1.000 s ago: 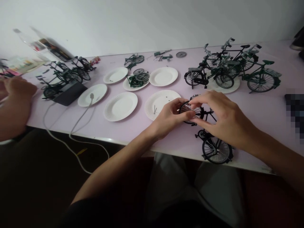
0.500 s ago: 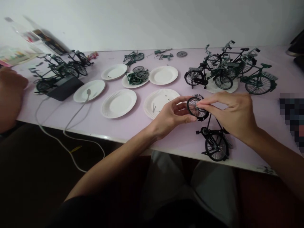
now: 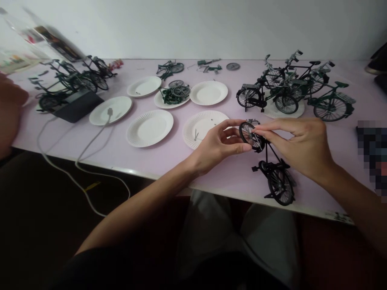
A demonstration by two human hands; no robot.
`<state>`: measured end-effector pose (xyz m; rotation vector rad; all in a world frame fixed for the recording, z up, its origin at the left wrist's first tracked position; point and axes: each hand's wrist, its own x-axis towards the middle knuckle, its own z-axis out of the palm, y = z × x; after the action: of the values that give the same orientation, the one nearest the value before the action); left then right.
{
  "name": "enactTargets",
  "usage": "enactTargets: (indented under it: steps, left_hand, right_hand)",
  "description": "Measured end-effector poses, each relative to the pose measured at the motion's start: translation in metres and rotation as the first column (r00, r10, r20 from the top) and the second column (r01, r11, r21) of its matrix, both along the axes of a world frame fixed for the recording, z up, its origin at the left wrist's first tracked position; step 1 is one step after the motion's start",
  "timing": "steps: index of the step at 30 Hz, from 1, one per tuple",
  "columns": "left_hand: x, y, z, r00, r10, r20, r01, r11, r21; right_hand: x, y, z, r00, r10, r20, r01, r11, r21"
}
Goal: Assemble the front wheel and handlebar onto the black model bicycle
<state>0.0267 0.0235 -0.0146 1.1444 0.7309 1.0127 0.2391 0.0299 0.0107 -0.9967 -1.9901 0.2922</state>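
A black model bicycle [image 3: 279, 181] is held near the table's front edge, its rear wheel toward me and its front wheel [image 3: 249, 135] between my hands. My left hand [image 3: 225, 141] grips the front end from the left, fingers behind the wheel and thumb below it. From the right, my right hand [image 3: 298, 141] pinches with thumb and forefinger at the front wheel's hub. Any small part between those fingertips is hidden. Just left of the wheel lies a paper plate [image 3: 190, 139] with small thin metal pieces on it.
More paper plates [image 3: 149, 129] stand at mid-table, one piled with green bicycle parts [image 3: 175, 94]. Assembled model bicycles [image 3: 332, 104] stand at the right and others [image 3: 72, 80] at the left. A white cable [image 3: 60, 171] hangs over the front edge. Another person's arm [image 3: 10, 112] is at far left.
The bicycle has turned slightly in my hands, its rear wheel swinging a little right and looking narrower. Both hands keep their grip. The whole view has shifted slightly.
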Motion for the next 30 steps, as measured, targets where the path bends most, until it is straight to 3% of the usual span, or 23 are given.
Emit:
enactTargets:
  steps: [11, 17, 20, 24, 26, 30]
  left_hand:
    - [0.001, -0.003, 0.002, 1.000, -0.005, -0.003, 0.005, 1.000, 0.017]
    - [0.001, -0.004, 0.002, 0.999, -0.011, -0.044, 0.012, 1.000, 0.023]
    - [0.002, -0.005, 0.003, 0.999, -0.003, -0.036, 0.005, 0.999, 0.042]
    - [0.004, -0.005, 0.005, 0.999, 0.016, -0.029, -0.013, 0.995, 0.102]
    - [0.005, -0.005, 0.005, 0.998, 0.039, -0.043, -0.032, 0.988, 0.154]
    - [0.007, -0.006, 0.012, 0.987, 0.150, -0.056, -0.128, 0.949, 0.289]
  right_hand:
    - [0.002, 0.004, 0.004, 0.976, 0.210, 0.056, -0.208, 0.977, -0.037]
    - [0.007, 0.006, 0.007, 0.956, 0.282, 0.080, -0.270, 0.953, -0.136]
    - [0.008, 0.008, 0.007, 0.965, 0.259, 0.032, -0.248, 0.949, -0.194]
    - [0.006, 0.008, 0.006, 0.992, 0.102, -0.075, -0.115, 0.972, -0.207]
    - [0.004, 0.006, 0.005, 0.996, 0.049, -0.081, -0.060, 0.989, -0.137]
    - [-0.002, -0.004, 0.008, 0.997, 0.063, -0.051, -0.061, 0.997, 0.044]
